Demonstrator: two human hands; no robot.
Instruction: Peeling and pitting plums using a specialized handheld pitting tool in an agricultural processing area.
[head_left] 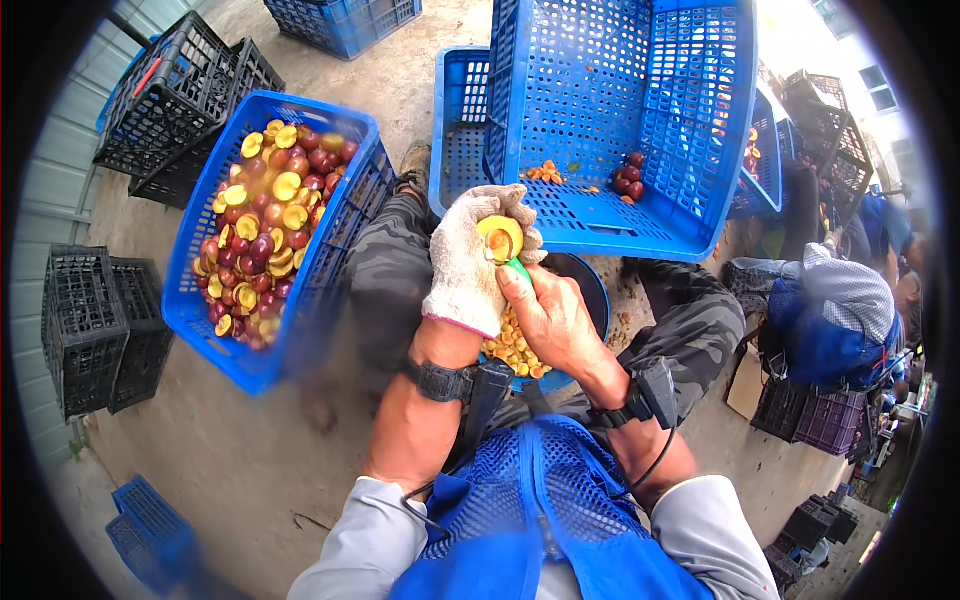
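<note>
My left hand [462,262], in a whitish knitted glove, is closed around a halved plum [508,228]. Its yellow cut face is turned up, with the brown stone area at the centre. In the bare fingers of my right hand [560,318] is a small tool with a green handle [517,268]; its tip meets the middle of the plum half, and the exact shape of the tip is too small to tell. Below both hands stands a blue bucket [594,296] holding many small yellow-orange pieces [508,348]. My forearms partly cover it.
Ahead, a tilted blue crate [590,60] holds several plums [628,182] and orange scraps, resting over another blue crate [455,150]. At left stands a blue crate [178,310] full of whole and halved plums. Black crates [85,320] line the left wall. Another person [845,300] sits at right.
</note>
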